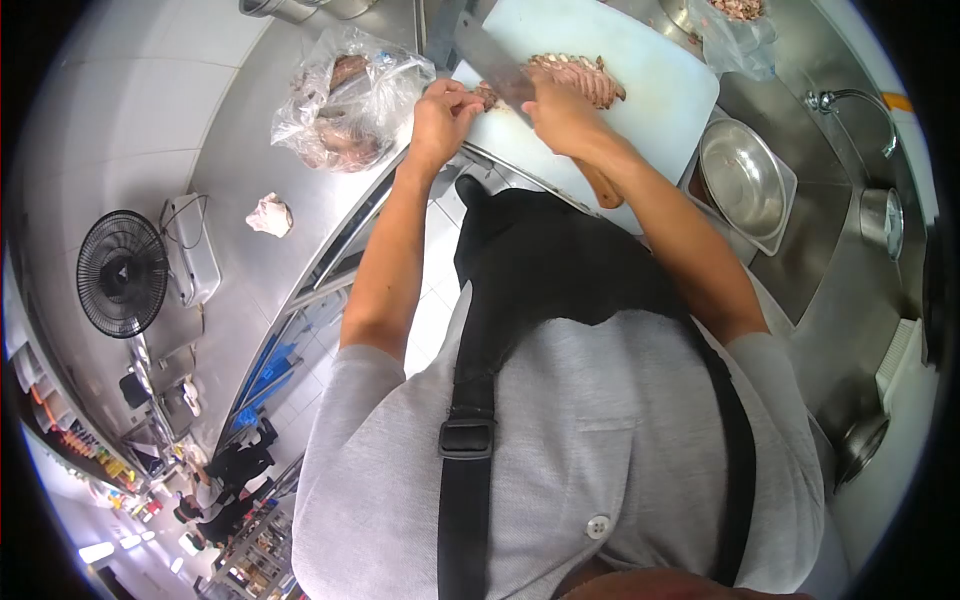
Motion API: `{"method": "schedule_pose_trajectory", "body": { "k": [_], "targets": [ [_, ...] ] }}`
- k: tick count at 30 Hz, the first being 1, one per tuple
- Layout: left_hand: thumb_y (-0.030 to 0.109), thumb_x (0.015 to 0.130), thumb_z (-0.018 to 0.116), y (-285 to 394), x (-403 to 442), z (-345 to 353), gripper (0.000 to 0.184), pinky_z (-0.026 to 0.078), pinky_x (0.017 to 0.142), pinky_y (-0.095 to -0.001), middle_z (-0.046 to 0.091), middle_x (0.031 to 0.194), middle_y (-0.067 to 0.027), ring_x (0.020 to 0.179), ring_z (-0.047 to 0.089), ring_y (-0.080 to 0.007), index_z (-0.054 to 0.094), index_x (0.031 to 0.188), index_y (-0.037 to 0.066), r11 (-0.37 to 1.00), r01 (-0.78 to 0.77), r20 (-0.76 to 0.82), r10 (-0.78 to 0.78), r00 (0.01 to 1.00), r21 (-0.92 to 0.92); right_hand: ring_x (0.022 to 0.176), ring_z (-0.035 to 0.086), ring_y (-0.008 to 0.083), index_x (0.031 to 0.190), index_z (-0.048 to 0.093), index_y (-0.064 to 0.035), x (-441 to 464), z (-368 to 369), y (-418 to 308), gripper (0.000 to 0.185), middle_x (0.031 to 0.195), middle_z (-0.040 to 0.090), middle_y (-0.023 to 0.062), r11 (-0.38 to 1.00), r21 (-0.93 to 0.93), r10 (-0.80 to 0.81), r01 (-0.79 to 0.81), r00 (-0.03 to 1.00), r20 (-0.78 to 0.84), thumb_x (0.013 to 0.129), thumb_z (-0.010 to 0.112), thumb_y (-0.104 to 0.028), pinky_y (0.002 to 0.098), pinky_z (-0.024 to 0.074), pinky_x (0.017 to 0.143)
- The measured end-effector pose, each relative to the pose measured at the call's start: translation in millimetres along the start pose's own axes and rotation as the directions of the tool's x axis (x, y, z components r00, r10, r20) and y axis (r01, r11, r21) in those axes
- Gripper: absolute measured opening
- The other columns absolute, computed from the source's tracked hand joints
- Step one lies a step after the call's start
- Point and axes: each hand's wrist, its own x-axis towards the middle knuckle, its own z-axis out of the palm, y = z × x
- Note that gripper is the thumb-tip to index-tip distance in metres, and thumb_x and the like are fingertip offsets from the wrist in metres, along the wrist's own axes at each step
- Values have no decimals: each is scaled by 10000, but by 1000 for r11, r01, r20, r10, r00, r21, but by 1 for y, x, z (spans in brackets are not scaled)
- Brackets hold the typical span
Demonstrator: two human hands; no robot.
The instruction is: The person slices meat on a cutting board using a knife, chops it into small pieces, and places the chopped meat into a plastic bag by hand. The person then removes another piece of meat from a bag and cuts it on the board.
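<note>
My right hand [563, 118] is wrapped round a cleaver [493, 62], whose wide blade points up and left over the white cutting board [660, 130]. Its wooden handle [598, 184] sticks out below my wrist. At the board's left edge, the bent fingers of my left hand [441, 122] pinch a small piece of cooked meat [487, 96], close beside the blade. Behind my right hand lies a row of sliced meat [590, 80], partly covered by the hand and blade.
Left of the board, a clear plastic bag [345, 100] holds large pieces of meat. A crumpled whitish scrap [270, 215] and a black fan [122, 273] are farther left. On the right are a metal bowl [742, 165], a tap [865, 100] and another bag [740, 45] with meat pieces.
</note>
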Motion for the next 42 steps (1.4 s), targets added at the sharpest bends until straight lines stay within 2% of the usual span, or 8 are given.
{"method": "schedule_pose_trajectory", "body": {
  "k": [3,9,15,18,25,30,36,42],
  "targets": [
    [37,929,806,8,-9,-4,153,625,810,-321,702,1161,-153,904,746,-218,822,1077,4,997,44,-57,-40,998,69,1163,680,494,1332,575,61,-12,-23,21,391,1212,716,324,981,-158,-129,110,985,-116,1045,629,-199,556,529,978],
    [59,925,806,7,-14,8,290,623,806,-349,710,1151,-173,915,750,-257,786,1211,16,996,-10,-163,24,986,87,1030,704,519,1349,599,-16,-61,-79,61,369,1073,742,325,998,-52,16,-28,975,-223,1029,610,-201,571,538,918],
    [110,868,872,10,-10,7,403,609,872,-368,699,1231,-183,1008,736,-298,772,1244,3,977,12,-15,-9,1000,212,987,716,503,1368,652,-122,-91,-87,100,383,1007,746,299,976,-103,155,-192,944,-292,991,617,-180,564,543,876],
    [186,885,879,15,-10,9,521,583,931,-411,667,1312,-217,1095,704,-337,717,1345,3,994,27,-68,-19,997,107,783,711,387,1388,670,-140,-100,-87,109,388,833,706,214,975,-110,157,-195,945,-288,1003,630,-171,476,540,751],
    [470,975,754,39,4,59,811,348,1234,-539,433,1607,-297,1477,422,-433,486,1580,1,938,-108,-59,135,989,330,913,731,462,1385,690,-155,-103,-90,99,425,931,745,267,969,-9,239,-249,939,-248,965,626,-140,532,555,852],
    [555,1069,547,36,7,82,768,119,1287,-666,372,1725,-134,1605,277,-404,396,1661,90,894,-160,95,132,987,419,776,713,378,1382,713,-149,-107,-89,116,408,850,720,227,992,-50,99,-120,947,-305,981,639,-144,469,554,772],
    [594,980,673,38,15,72,927,141,1288,-651,357,1714,-170,1606,247,-428,354,1665,57,862,-248,202,174,964,443,778,717,375,1384,708,-124,-108,-97,111,436,828,704,239,996,-71,41,-58,976,-214,956,626,-125,462,555,771],
    [622,945,712,38,10,74,1014,141,1292,-642,326,1713,-213,1608,229,-439,316,1673,38,866,-275,220,197,955,418,947,736,468,1373,696,-98,-113,-90,96,403,996,744,309,974,-14,219,-227,952,-213,982,617,-153,535,565,903]
  ]
}}
